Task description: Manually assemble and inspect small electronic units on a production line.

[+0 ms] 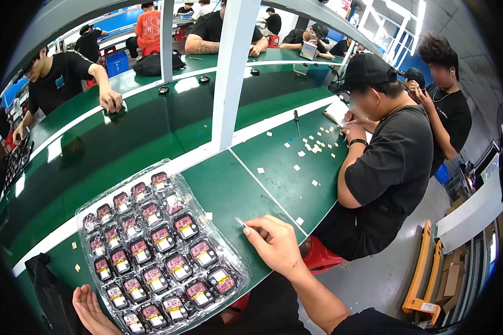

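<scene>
A clear plastic tray (237, 262) lies on the green bench in front of me, holding several small black parts with red and yellow labels (179, 267). My right hand (274, 243) rests just right of the tray and pinches thin metal tweezers (241, 222), their tip pointing toward the tray's upper right. My left hand (92, 312) lies palm up and empty at the tray's near left corner, fingers spread.
A person in black sits close on my right at the same bench (274, 167), with small pale squares (313, 148) scattered before them. A white post (232, 72) rises beyond the tray. A black bag (50, 290) lies at left. More people work at the far bench.
</scene>
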Tool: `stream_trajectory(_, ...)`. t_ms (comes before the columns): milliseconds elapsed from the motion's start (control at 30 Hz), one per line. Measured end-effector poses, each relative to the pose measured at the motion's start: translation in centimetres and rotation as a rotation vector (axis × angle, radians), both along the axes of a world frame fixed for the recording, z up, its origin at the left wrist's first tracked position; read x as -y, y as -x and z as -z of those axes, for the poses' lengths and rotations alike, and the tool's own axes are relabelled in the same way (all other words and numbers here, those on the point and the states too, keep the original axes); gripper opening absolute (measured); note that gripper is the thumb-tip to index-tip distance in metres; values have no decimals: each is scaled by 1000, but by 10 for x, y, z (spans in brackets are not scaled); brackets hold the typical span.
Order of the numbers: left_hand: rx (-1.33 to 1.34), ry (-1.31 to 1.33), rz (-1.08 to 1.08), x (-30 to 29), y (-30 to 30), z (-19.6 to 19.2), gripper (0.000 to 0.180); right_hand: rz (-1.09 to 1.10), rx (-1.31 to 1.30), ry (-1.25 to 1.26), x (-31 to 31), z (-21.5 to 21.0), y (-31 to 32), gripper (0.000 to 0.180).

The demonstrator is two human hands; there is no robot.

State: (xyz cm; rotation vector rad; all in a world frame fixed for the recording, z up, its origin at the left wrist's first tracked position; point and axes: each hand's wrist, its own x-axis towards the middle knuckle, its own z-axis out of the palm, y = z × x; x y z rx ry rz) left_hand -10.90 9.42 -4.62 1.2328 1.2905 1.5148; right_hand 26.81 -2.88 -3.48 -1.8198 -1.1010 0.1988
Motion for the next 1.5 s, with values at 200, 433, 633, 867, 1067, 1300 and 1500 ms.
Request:
stream_trajectory(200, -10, -5, -3, 1, -2, -2, 51, -1, 12, -11, -1, -1, 0, 16)
stream_trajectory(433, -7, -9, -4, 1, -3, -2, 50, 3, 3, 0, 0, -1, 2, 15)
stream_trajectory(633, 8, -8, 12, -1, 1, 3, 49, 15, 17, 6, 0, -1, 2, 15)
stream_trajectory(867, 0, -14, 26, -1, 2, 5, 48, 8, 24, -33, -1, 1, 1, 17)
stream_trajectory(1067, -13, -19, 25, -3, 3, 6, 48, 21, 18, -5, 0, 0, 1, 18)
stream_trajectory(1300, -3, -21, 22, 0, 0, 2, 47, 11, 8, -21, 2, -1, 2, 18)
stream_trajectory(1500, -8, -10, 19, 2, -1, 0, 46, 18, 20, -5, 1, -2, 2, 18)
